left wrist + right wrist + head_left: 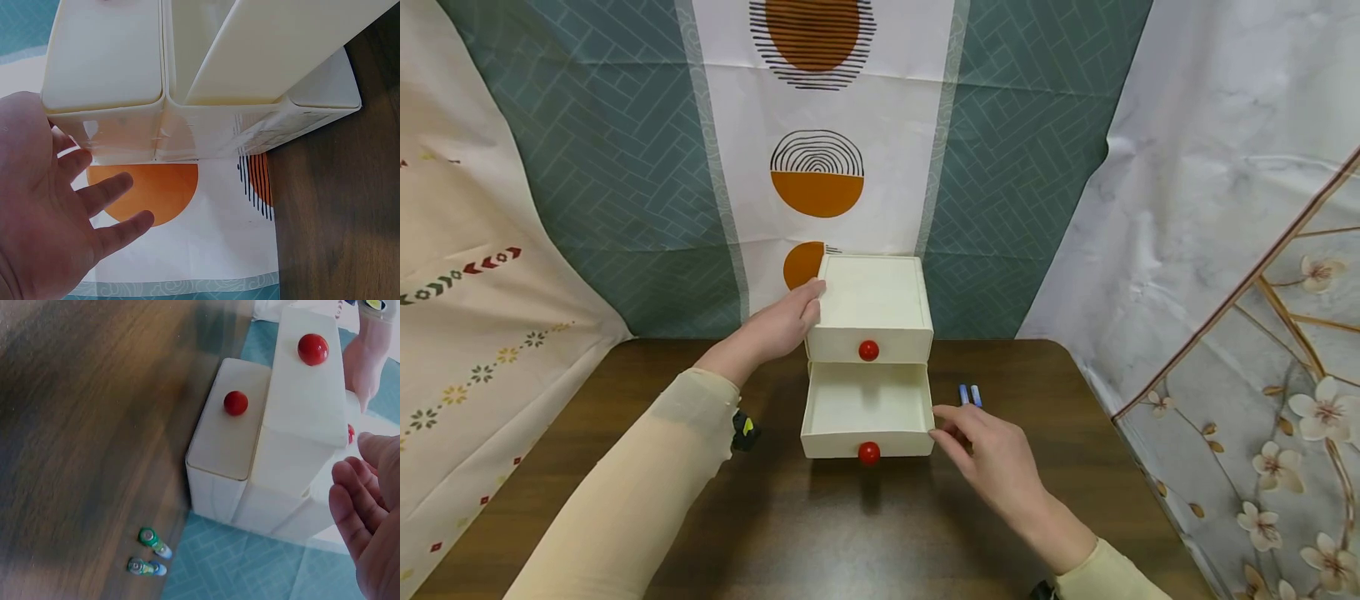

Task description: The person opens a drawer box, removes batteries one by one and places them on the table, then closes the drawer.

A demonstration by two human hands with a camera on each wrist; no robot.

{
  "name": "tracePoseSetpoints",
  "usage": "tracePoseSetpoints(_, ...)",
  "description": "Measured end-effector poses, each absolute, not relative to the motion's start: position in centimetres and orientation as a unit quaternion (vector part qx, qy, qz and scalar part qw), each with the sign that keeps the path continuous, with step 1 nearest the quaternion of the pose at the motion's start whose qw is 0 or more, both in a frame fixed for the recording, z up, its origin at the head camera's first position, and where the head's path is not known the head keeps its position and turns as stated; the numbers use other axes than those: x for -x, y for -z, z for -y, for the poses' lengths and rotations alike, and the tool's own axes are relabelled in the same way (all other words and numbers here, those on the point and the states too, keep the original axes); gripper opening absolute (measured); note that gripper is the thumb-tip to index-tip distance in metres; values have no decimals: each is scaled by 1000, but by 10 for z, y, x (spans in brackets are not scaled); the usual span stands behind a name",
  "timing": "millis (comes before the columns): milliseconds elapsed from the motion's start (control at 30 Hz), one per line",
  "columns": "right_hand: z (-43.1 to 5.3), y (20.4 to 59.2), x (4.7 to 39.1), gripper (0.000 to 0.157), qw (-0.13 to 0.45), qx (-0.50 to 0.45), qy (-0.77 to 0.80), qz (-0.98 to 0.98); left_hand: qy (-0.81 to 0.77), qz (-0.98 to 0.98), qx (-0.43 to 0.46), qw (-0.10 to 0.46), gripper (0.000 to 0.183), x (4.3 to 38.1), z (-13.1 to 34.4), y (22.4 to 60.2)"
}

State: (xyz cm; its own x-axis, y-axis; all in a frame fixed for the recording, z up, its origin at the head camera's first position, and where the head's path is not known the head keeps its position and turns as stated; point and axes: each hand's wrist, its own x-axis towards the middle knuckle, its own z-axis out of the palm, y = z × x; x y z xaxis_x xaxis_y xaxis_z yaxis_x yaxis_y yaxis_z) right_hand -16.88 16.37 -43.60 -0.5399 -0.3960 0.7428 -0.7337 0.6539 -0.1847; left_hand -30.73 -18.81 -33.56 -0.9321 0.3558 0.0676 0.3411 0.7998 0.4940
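A small cream drawer cabinet with red knobs stands on the table. Its middle drawer is pulled out, and the inside of it looks bare. Below that, the bottom drawer is closed. My left hand rests against the upper left side of the cabinet; the left wrist view shows its fingers spread and fairly straight. My right hand is at the front right corner of the pulled-out drawer, thumb and forefinger loosely bent. Whether they touch the drawer is hard to tell, and nothing shows between them.
Right of the cabinet, small blue, white and green cylinders that look like batteries stand on the brown wooden table. A patterned cloth hangs close behind the cabinet. More cloth hangs at the left and right.
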Motion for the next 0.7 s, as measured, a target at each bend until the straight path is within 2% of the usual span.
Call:
tracePoseSetpoints(100,-159,437,168,39,352,-356,-249,829,-259,-949,-180,17,63,307,188,336)
tracePoseSetpoints(300,-150,442,167,27,352,-389,-240,817,-258,-950,-176,17,63,307,188,336)
tracePoseSetpoints(700,-131,449,163,37,354,-432,-210,802,-257,-950,-177,16,63,307,187,337)
